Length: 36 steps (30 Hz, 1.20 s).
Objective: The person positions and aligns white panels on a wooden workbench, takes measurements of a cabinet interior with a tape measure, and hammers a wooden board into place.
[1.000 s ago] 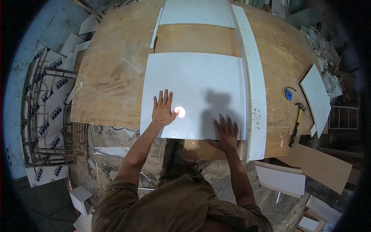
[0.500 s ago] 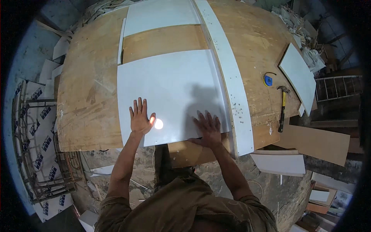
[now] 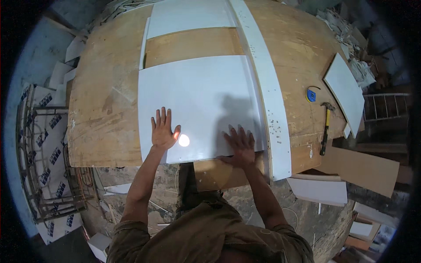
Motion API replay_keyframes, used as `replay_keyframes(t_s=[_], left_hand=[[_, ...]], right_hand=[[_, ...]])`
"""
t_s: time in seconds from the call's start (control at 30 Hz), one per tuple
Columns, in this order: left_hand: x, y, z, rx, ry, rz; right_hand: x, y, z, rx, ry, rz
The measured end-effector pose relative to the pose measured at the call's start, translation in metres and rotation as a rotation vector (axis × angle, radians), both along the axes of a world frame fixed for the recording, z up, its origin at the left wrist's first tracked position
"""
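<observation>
Both palms rest on a glossy white panel (image 3: 199,94) that lies flat on the wooden worktable (image 3: 98,127). My left hand (image 3: 163,131) presses on its near left part, fingers spread and a ring on one finger. Toward the near right corner, my right hand (image 3: 239,144) lies spread with its thumb by the near edge. A bright light spot shows beside my left thumb, and a shadow falls by my right hand. Along the panel's right side runs a long white board (image 3: 263,72) with dark specks. Neither hand grips anything.
Right of the long board lie a blue tape measure (image 3: 311,94), a hammer (image 3: 326,127) with a black and yellow handle, and a tilted white board (image 3: 345,94). Another white panel (image 3: 188,16) lies at the far end. Metal racks (image 3: 33,153) stand at left; offcuts (image 3: 318,189) lie near right.
The whole view has shifted slightly, so the table and tools appear a little further right. Both hands keep their places on the white panel.
</observation>
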<state>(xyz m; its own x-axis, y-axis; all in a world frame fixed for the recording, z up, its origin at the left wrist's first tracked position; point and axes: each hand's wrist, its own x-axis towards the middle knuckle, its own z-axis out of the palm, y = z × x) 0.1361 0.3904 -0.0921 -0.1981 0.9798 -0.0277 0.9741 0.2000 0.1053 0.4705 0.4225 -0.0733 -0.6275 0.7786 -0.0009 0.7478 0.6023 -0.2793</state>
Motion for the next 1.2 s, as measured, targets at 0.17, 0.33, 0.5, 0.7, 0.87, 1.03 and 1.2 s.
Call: replay_keyframes(t_s=[0.17,0.33,0.5,0.7,0.87,1.03,1.2], left_hand=[[-0.001,0.004,-0.004,0.059,0.003,-0.028],[-0.004,0.006,-0.003,0.048,-0.004,-0.025],[-0.004,0.011,-0.002,0.030,-0.003,-0.020],[-0.006,0.018,-0.003,0.040,-0.014,-0.015],[-0.008,0.027,-0.003,0.036,-0.027,-0.032],[-0.014,0.031,-0.003,0.031,-0.029,-0.036],[-0.011,0.039,-0.001,-0.002,-0.028,-0.035]], right_hand=[[0.001,0.002,0.001,-0.019,-0.032,-0.026],[-0.003,0.004,0.004,0.004,-0.043,-0.019],[-0.003,0.008,0.000,0.036,-0.028,-0.021],[-0.005,0.014,0.009,0.039,0.085,-0.040],[-0.004,0.022,0.010,0.053,0.101,-0.025],[-0.005,0.027,-0.001,0.047,0.019,-0.005],[-0.002,0.032,-0.010,0.050,0.067,-0.016]])
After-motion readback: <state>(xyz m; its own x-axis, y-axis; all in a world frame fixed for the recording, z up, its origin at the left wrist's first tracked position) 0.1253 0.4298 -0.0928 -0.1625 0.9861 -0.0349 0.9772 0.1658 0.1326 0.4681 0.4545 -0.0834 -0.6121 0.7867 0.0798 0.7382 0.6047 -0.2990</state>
